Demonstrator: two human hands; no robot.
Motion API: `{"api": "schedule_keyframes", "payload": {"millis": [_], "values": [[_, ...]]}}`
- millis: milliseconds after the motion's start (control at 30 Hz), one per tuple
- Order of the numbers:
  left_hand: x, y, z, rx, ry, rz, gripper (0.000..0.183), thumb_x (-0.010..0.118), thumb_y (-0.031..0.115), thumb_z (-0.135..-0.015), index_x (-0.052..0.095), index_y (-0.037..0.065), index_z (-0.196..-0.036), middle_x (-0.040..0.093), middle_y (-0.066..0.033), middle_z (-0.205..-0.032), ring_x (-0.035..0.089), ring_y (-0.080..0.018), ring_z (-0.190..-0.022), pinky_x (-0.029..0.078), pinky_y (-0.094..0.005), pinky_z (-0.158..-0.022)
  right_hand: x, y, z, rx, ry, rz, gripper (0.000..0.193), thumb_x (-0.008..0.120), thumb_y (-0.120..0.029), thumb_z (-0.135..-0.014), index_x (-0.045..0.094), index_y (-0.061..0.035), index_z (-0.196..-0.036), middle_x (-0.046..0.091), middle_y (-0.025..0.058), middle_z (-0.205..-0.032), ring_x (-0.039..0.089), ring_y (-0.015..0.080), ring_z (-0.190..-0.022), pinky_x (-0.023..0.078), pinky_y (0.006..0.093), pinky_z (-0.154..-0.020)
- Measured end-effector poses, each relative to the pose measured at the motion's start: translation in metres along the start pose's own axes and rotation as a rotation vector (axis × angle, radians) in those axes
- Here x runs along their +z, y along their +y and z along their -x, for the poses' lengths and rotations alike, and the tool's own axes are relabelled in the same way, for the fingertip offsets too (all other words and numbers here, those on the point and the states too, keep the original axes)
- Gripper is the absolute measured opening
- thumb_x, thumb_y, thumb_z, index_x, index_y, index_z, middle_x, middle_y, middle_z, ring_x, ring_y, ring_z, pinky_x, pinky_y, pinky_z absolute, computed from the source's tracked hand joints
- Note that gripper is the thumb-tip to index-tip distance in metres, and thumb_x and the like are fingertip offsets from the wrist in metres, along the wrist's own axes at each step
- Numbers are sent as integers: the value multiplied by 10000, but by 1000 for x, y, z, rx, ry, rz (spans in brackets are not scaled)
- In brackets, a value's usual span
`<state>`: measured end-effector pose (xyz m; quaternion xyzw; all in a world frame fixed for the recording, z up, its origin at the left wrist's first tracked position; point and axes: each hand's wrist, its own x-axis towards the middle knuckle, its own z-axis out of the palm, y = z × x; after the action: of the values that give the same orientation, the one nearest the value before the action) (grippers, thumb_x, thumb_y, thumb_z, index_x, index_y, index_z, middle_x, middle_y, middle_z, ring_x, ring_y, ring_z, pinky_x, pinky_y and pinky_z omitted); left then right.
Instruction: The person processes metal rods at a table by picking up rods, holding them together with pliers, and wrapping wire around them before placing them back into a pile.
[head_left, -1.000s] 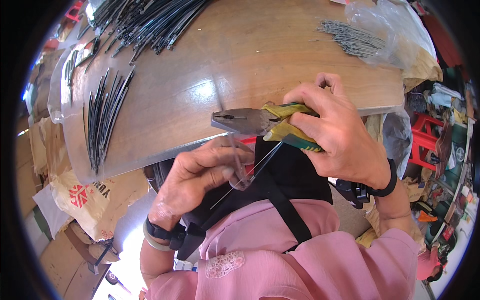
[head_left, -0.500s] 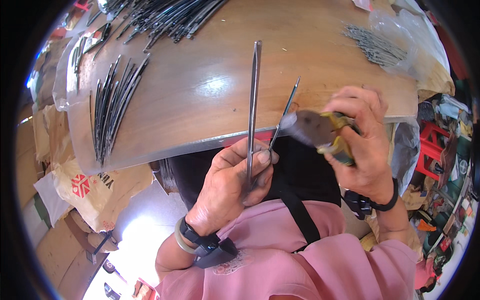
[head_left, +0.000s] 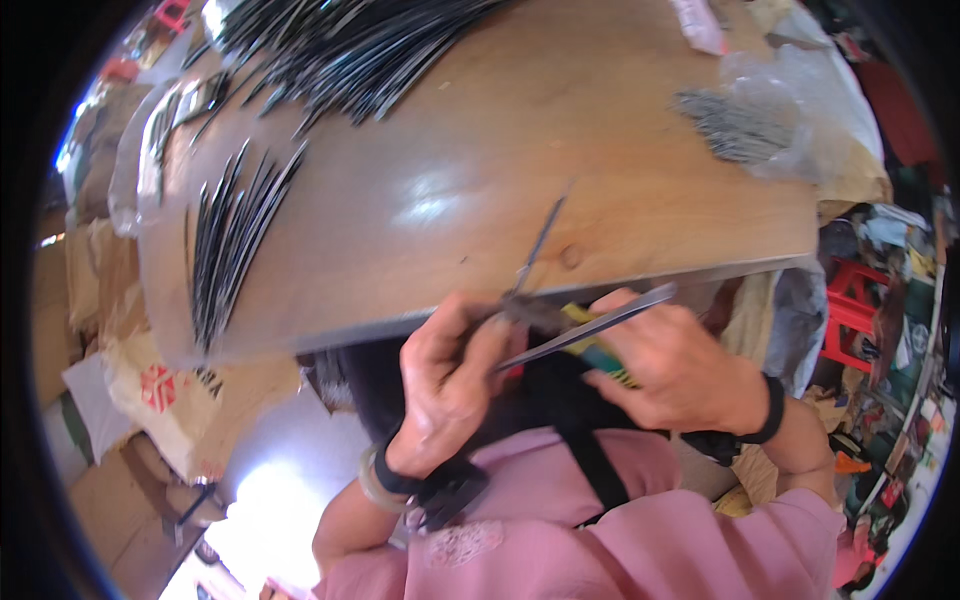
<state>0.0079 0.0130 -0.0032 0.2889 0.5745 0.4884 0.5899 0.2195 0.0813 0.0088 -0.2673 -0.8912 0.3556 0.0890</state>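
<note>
My left hand [head_left: 442, 385] is closed on a thin dark metal rib with two arms. Its slimmer arm [head_left: 542, 240] points up over the table edge, and the longer, channel-shaped arm [head_left: 610, 326] slants to the right, crossing in front of the pliers. In my right hand [head_left: 685, 372], closed round their yellow and green handles, are pliers [head_left: 603, 362]. Their dark jaws reach the rib right at my left fingertips. Whether the jaws grip it I cannot tell, as fingers and blur hide the contact.
On the wooden table [head_left: 400, 265] lie a small bundle of dark ribs [head_left: 235, 250] at left and a large pile of them [head_left: 370, 55] at the back. Thin grey metal pieces [head_left: 740, 125] spill from a clear bag at right. A red stool [head_left: 852, 310] stands beyond the table.
The pliers have moved left and down to the rib at my left fingers. The longer arm of the rib has swung from upright to slanting right.
</note>
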Motion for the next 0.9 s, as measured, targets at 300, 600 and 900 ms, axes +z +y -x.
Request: {"api": "schedule_keyframes", "payload": {"millis": [300, 600, 900], "values": [[-46, 24, 10, 21, 89, -69, 141, 601, 148, -935, 546, 19, -935, 518, -27, -604, 389, -83, -403, 276, -207, -378, -21, 5, -44, -241, 48, -28, 324, 734, -227, -771, 607, 39, -907, 583, 205, -998, 624, 340, -816, 529, 399, -670], [-135, 33, -1, 496, 446, -978, 221, 568, -5, -900, 597, -30, -1117, 586, -56, -911, 543, -122, -794, 417, -228, -722, -96, 94, -48, -81, 299, 783, 150, 646, -58, -716, 620, 16, -844, 567, 154, -1006, 591, 291, -891, 521, 376, -738], [-54, 87, -87, 558, 103, -984, 199, 638, -14, -827, 628, -60, -1021, 615, -150, -876, 597, -214, -782, 469, -295, -721, -69, 32, -69, -193, 704, 559, 206, 678, -43, -640, 583, 25, -810, 582, 156, -1017, 585, 296, -813, 526, 359, -705]]}}
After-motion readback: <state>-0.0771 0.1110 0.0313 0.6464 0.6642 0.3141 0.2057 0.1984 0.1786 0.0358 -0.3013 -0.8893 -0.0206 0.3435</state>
